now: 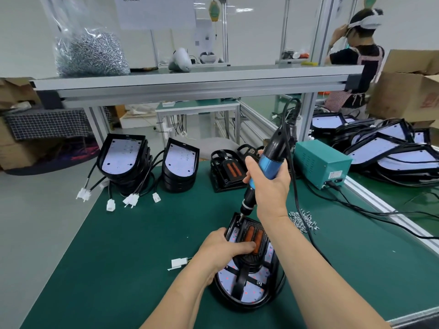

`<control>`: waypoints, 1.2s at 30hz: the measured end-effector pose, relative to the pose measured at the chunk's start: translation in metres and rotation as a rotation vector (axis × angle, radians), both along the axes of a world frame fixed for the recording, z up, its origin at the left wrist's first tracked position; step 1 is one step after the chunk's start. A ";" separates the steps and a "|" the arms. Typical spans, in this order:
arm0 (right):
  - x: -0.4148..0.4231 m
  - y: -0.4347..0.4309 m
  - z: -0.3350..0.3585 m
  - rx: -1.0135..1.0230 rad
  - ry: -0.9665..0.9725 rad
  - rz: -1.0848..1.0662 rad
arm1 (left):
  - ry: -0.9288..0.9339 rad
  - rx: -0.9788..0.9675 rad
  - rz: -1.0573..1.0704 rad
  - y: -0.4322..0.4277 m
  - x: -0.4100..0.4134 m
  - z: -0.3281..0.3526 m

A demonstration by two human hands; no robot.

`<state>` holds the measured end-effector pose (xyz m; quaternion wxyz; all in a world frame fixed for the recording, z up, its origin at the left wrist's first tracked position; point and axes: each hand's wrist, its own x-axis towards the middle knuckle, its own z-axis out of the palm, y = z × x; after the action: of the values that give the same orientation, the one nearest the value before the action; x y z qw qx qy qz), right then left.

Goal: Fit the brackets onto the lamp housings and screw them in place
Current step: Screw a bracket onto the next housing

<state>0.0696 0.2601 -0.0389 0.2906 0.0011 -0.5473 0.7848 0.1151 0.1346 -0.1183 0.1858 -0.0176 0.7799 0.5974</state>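
Your right hand [268, 184] is wrapped around the blue electric screwdriver [270, 160], which is tilted with its bit down on the far left corner of the bracket [251, 238]. Your left hand [221, 248] grips that bracket, thumb across its orange strips and fingers curled over the left edge. The bracket sits on the lamp housing [247, 293], which lies on the green tabletop [130, 245] beneath both hands. Loose screws [304, 219] lie just right of your right wrist, and a white connector [179, 262] just left of your left wrist.
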 end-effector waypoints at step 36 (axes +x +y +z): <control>0.030 0.164 -0.096 0.142 -0.746 -0.538 | -0.067 0.041 -0.011 0.000 0.005 0.009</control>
<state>0.0995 0.4244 -0.1348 0.2663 -0.4034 -0.6477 0.5890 0.1205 0.1342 -0.1094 0.2153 -0.0294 0.7609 0.6114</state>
